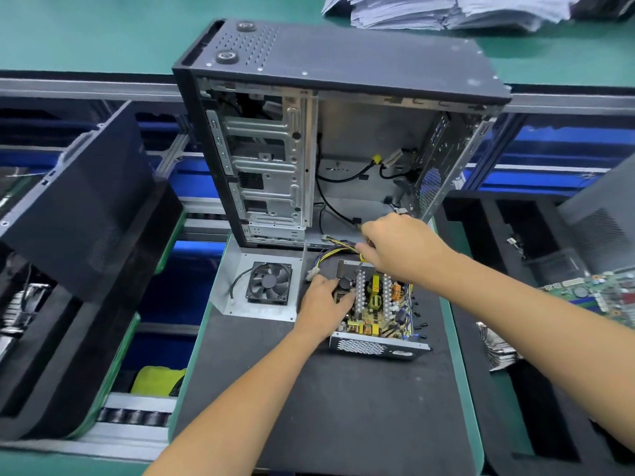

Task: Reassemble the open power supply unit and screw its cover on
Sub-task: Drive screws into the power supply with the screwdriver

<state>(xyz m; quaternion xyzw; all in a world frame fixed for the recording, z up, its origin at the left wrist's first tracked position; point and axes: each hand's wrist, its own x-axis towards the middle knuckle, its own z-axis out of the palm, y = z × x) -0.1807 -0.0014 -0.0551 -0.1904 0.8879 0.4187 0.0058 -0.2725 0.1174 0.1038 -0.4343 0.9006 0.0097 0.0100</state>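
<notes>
While the power supply unit (374,310) sits uncovered on the dark mat (343,407) of the bench (460,372), its circuit board and heat sinks exposed, both hands are on it, which suggests the board is being fixed into its tray before the cover goes back. The left hand (324,305) lies on the unit's near-left side, fingers curled over the edge by the large black capacitor, apparently to steady the tray against the push of the tool. The right hand (400,250) hovers over the far end, closed round a screwdriver (361,258) whose yellow and black handle barely shows below the fist; the shaft points down toward the board's far corner, though the tip itself is too small to make out. A bundle of yellow and black wires (330,254) trails from the unit's far left corner, just under the right hand. The cover (261,286), a grey metal sheet carrying the black fan, lies flat just beside the unit on its left, probably parked there within easy reach. Behind both stands an open computer case (309,149), upright and gutted. Judging by this, the cover step is not yet begun.
</notes>
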